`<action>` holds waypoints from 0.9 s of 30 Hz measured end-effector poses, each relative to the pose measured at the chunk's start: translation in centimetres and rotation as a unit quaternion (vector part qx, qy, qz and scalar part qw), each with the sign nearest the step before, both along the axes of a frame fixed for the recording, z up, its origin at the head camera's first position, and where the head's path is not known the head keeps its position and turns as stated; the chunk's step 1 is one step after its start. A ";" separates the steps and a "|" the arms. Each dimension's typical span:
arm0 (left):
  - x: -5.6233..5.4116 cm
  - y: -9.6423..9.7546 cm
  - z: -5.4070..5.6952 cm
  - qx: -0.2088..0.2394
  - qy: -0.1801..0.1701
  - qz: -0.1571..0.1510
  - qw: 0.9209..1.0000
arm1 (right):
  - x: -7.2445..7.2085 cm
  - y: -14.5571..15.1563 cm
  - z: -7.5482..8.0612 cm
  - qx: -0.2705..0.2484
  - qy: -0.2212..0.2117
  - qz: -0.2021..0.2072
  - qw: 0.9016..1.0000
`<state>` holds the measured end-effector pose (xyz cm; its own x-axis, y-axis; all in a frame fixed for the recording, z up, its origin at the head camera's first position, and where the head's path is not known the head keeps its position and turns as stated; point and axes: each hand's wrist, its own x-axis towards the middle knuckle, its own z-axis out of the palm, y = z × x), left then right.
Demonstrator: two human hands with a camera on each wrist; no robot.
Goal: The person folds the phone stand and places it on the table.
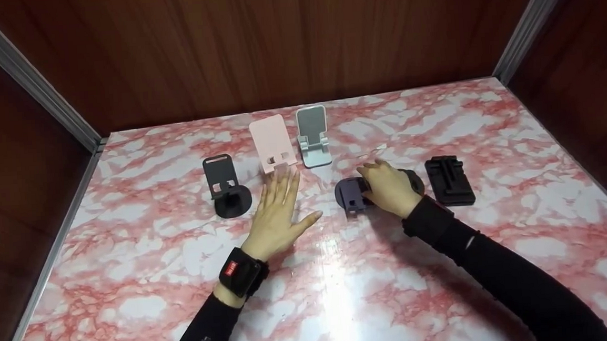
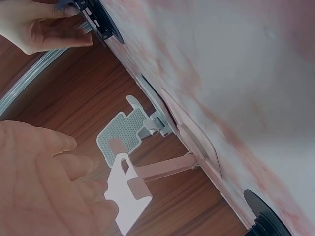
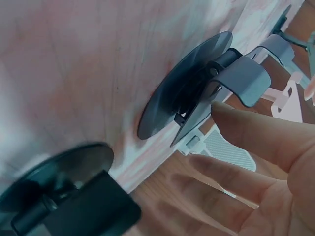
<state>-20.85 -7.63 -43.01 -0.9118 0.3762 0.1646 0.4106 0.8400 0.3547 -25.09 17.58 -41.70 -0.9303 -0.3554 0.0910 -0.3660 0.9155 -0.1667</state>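
My right hand [image 1: 389, 189] reaches over a low-folded dark purple phone stand [image 1: 351, 195] with a round base. In the right wrist view, my thumb is right at the edge of that stand's panel [image 3: 197, 115], and the other fingers [image 3: 216, 169] are spread apart beyond it. A black round-based phone stand [image 1: 414, 178] is partly hidden under this hand. My left hand [image 1: 277, 219] is flat with straight fingers and thumb spread, its fingertips close to the foot of an upright pink phone stand [image 1: 271, 138].
A white-and-grey phone stand [image 1: 313, 133] stands unfolded beside the pink one. To the left is an upright black phone stand [image 1: 222, 178] with a round base. On the right lies a black, flat-folded stand [image 1: 450, 180]. Wooden panels [image 1: 275, 45] enclose the marbled tabletop [image 1: 146, 264].
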 end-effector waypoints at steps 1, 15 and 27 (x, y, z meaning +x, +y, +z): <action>0.0 0.0 0.0 -0.001 0.002 -0.001 1.000 | 0.0 -0.1 0.0 0.010 0.005 -0.002 1.000; 0.1 0.0 -0.3 -0.008 0.003 0.001 1.000 | 0.6 -0.5 0.7 0.044 0.004 0.012 0.999; -0.3 0.5 0.3 -0.015 0.016 -0.005 1.000 | -0.4 -0.6 1.8 0.016 -0.007 0.004 1.000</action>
